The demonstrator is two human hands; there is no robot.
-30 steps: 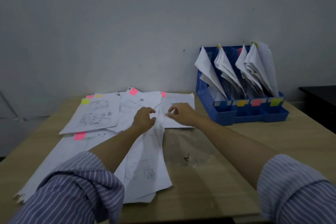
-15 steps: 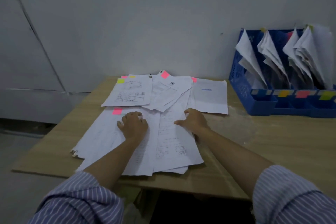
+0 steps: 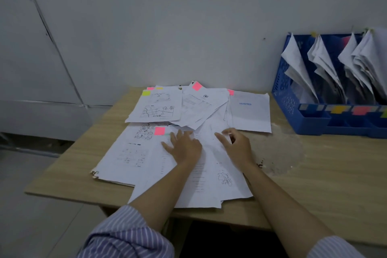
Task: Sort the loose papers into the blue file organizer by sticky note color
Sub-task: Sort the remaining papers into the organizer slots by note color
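Left hand [image 3: 184, 148]: lying flat, fingers spread, pressing the papers [image 3: 178, 153] mid-frame.
Right hand [image 3: 236, 145]: resting on the papers, fingers loosely curled, gripping nothing.
Organizer [image 3: 310, 119]: standing at right edge, holding sheets.

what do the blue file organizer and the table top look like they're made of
Blue file organizer: most likely moulded plastic, matte, one even blue; its side wall is a grid of small holes and its front trays have rounded edges.

Table top: light wood-grain surface, probably laminate or veneer over board, since the grain is very even and the edge is thin and straight; it cannot be told apart from solid wood. A pale scuffed patch dulls its finish.
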